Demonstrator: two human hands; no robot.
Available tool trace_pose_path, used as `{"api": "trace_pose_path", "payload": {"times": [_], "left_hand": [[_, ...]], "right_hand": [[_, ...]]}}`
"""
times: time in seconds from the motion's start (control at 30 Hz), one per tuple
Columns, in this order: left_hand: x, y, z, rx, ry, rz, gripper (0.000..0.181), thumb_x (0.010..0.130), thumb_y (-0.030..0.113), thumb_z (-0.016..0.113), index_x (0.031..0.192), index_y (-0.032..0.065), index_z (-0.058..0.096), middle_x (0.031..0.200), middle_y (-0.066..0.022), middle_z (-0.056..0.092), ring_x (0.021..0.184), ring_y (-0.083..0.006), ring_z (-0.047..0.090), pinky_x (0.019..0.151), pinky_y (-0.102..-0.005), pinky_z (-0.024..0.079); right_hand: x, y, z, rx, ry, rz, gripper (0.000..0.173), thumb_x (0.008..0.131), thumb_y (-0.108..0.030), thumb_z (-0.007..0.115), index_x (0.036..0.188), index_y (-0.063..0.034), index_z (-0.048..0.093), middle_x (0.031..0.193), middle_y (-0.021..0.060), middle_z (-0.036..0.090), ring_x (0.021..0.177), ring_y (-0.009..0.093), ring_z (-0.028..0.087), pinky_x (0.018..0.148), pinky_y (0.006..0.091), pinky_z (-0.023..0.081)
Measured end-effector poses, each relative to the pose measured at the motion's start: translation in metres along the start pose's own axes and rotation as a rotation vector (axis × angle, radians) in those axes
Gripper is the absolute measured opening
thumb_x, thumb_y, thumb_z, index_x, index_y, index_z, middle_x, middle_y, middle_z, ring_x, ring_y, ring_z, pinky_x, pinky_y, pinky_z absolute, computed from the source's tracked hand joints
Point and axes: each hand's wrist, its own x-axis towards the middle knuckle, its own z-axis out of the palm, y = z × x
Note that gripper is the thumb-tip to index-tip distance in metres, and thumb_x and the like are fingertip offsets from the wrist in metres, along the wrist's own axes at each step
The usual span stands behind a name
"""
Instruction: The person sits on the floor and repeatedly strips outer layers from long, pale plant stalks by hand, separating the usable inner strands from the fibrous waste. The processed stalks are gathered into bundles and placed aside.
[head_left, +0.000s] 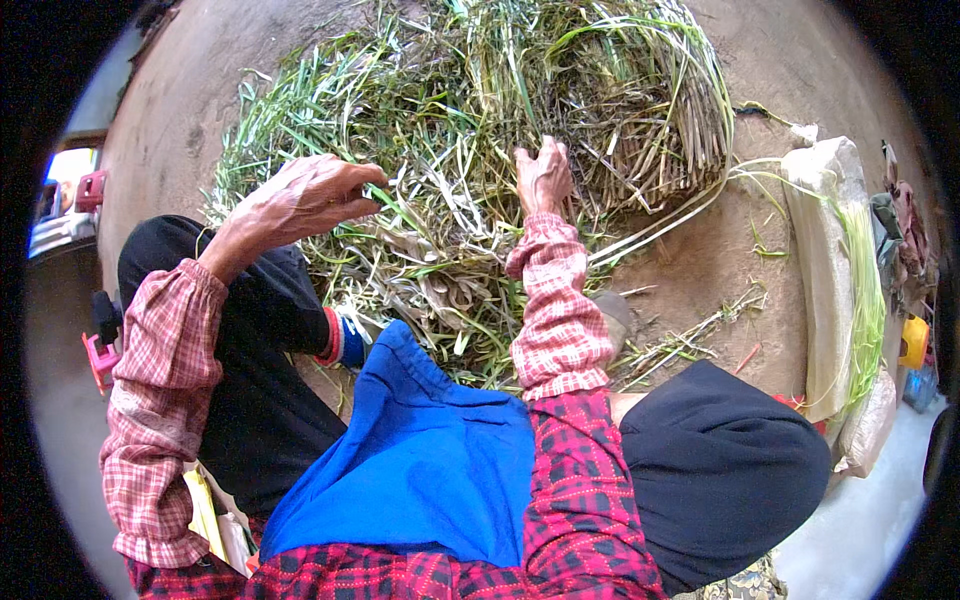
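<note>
A heap of cut grass-like stalks, part green and part dry, lies on the ground before me. My left hand is over its left side, thumb and fingers apart, with a green blade near the fingertips. My right hand reaches into the middle of the heap with bent fingers; whether stalks are in its grasp is unclear. Just right of it lies a thick bundle of stalks, its cut ends towards me. Long pale strands run from this bundle to the right.
To the right, a long pale sack-like bundle has light green strands draped along it. Loose stalks lie on the brown ground. A blue cloth covers my lap between my bent knees. Pink plastic shows at far left.
</note>
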Motion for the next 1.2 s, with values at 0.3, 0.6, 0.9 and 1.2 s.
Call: {"api": "trace_pose_path", "payload": {"times": [0.3,0.6,0.9,1.2], "left_hand": [[0.022,-0.015,0.007,-0.392,-0.023,-0.2,0.033,0.089,0.024,0.053,0.111,0.0,0.056,0.08,-0.0086,0.065,0.074,-0.0151,0.061,0.067,-0.0294,0.048],[0.036,-0.043,0.018,-1.266,0.357,-0.295,0.044,0.094,0.035,0.045,0.121,-0.0001,0.048,0.113,-0.0152,0.061,0.092,-0.0222,0.064,0.076,-0.0321,0.053],[0.039,-0.041,0.005,-1.453,0.319,-0.29,0.028,0.094,0.028,0.049,0.096,0.0017,0.057,0.066,-0.0013,0.055,0.065,-0.0155,0.06,0.067,-0.031,0.052],[0.035,-0.017,-0.007,-1.085,0.505,-0.166,0.03,0.095,0.029,0.046,0.106,0.0034,0.058,0.077,-0.0068,0.065,0.071,-0.0141,0.066,0.072,-0.0276,0.054]], "right_hand": [[-0.034,-0.041,-0.02,0.737,-0.132,0.035,0.02,0.08,-0.015,0.066,0.097,-0.0043,0.065,0.074,0.0058,0.065,0.059,0.012,0.057,0.051,0.0245,0.044],[-0.106,-0.114,-0.037,0.934,-0.231,-0.222,0.024,0.082,-0.021,0.065,0.099,-0.0034,0.061,0.079,0.0152,0.066,0.069,0.022,0.065,0.061,0.0325,0.048],[-0.139,-0.129,-0.029,0.923,-0.436,-0.344,0.022,0.085,-0.027,0.06,0.089,-0.0057,0.064,0.063,0.0146,0.06,0.053,0.025,0.058,0.048,0.036,0.042],[-0.085,-0.082,-0.015,0.609,-0.062,-0.187,0.024,0.086,-0.021,0.051,0.1,-0.0055,0.064,0.083,0.0141,0.065,0.074,0.03,0.063,0.068,0.0386,0.048]]}}
